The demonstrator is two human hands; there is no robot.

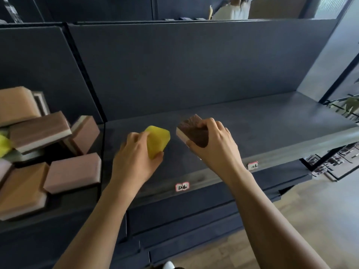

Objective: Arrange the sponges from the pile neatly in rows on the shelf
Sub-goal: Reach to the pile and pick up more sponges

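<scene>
In the head view, a yellow sponge [158,140] is being gripped by the left hand [136,152]. The fingers are curled over its near-left side and the thumb is tucked at its lower corner. A brown-topped sponge [194,131] with a pale pink underlayer is being pinched by the right hand [215,146], fingers wrapped over its right side and thumb pressed at its near corner.

Both sponges are being held low over the front-left part of the dark shelf [272,123], just beside each other with a narrow gap between them. Whether either is touching the surface cannot be told.

Each is being presented cornerwise, its long axis skewed to the shelf's front edge, where two price labels [182,186] are stuck. A twist of each wrist is judged necessary before a straight row can be started.

The pile [38,148] is lying in the neighbouring bay to the left, nearer the left hand. The bare run of shelf is stretching away to the right, nearer the right hand.
</scene>
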